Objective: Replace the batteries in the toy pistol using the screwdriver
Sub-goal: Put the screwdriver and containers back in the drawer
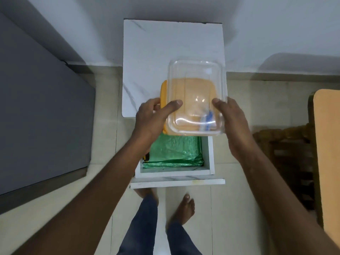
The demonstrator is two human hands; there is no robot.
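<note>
head cam: both hands are up over an open drawer [209, 155] of a small white cabinet [165, 52]. left hand [152, 118] is curled round the near left edge of a clear plastic box [195, 100] with a yellow lid [163, 92] under it, thumb on top. right hand [233, 122] grips the near right corner, thumb on top too. something blue [208, 118] sits blurred inside by the right thumb. below the hands, green plastic [174, 151] lines the drawer. can't spot the pistol or screwdriver
</note>
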